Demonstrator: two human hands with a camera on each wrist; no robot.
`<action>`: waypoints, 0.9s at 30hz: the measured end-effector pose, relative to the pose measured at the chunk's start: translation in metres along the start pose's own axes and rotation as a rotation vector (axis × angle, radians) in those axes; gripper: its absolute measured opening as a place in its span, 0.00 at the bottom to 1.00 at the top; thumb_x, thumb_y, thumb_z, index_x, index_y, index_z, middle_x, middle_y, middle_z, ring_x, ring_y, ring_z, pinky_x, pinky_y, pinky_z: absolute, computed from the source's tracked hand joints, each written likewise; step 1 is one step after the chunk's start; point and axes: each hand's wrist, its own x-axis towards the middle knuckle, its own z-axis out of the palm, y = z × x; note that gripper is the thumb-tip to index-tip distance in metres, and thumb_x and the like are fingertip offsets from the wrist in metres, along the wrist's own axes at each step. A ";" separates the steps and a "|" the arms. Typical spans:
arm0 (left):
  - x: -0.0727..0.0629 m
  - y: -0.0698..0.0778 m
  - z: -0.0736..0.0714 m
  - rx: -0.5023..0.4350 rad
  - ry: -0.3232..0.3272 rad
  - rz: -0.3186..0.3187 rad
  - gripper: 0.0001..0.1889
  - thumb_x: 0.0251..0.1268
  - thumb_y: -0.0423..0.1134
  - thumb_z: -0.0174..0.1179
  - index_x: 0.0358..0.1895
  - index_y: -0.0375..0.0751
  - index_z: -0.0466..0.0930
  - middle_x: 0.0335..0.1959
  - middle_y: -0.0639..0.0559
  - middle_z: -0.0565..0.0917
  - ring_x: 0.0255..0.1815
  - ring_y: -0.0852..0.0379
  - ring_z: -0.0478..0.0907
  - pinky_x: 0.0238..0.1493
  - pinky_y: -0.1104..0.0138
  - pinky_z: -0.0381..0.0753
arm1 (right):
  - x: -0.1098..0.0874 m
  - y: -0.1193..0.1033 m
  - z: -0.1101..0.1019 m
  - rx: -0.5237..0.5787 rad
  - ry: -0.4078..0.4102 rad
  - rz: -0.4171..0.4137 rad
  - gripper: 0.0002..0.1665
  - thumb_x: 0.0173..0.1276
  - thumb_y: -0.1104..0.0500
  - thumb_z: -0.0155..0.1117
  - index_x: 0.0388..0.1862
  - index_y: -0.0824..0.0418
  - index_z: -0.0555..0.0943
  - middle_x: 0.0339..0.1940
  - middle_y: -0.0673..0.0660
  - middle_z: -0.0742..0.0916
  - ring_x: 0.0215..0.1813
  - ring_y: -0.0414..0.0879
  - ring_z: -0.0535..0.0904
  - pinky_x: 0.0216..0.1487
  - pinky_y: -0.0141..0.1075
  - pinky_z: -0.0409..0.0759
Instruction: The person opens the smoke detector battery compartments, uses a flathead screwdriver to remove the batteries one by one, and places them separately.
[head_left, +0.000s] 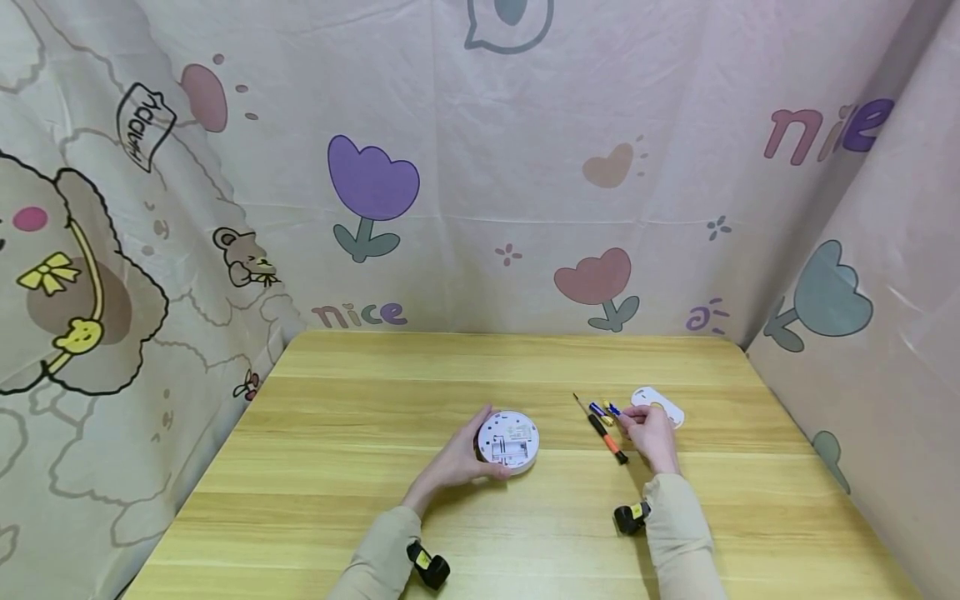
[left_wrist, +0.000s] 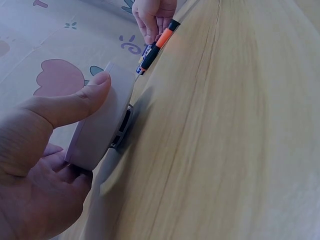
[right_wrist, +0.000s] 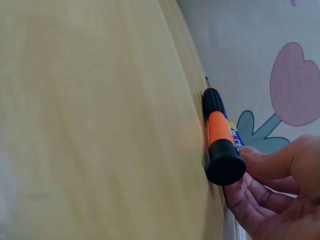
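My left hand (head_left: 456, 460) grips a round white smoke detector (head_left: 509, 442), thumb on the near side and fingers round the far side. Its face with a label and a battery bay is turned up in the head view; a vented bulge shows underneath in the left wrist view. On the right, my right hand (head_left: 651, 433) pinches a blue-and-yellow battery (head_left: 614, 410) between thumb and fingers. Another battery (head_left: 600, 413) of the same colours lies just left of it. Beside them is an orange-and-black screwdriver (head_left: 611, 443), partly covering the battery in the right wrist view.
A white oblong plate (head_left: 672, 413) lies behind my right hand, partly hidden by it. The wooden table (head_left: 375, 392) runs back to a printed cloth (head_left: 480, 275), with more cloth hanging along both sides. Each wrist carries a small black camera.
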 end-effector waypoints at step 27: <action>0.000 0.000 0.000 -0.011 0.006 0.001 0.62 0.45 0.40 0.80 0.79 0.28 0.45 0.79 0.32 0.60 0.79 0.33 0.59 0.81 0.39 0.51 | 0.000 0.000 -0.002 -0.121 0.010 -0.063 0.12 0.63 0.62 0.68 0.40 0.71 0.85 0.34 0.64 0.89 0.34 0.46 0.82 0.37 0.33 0.75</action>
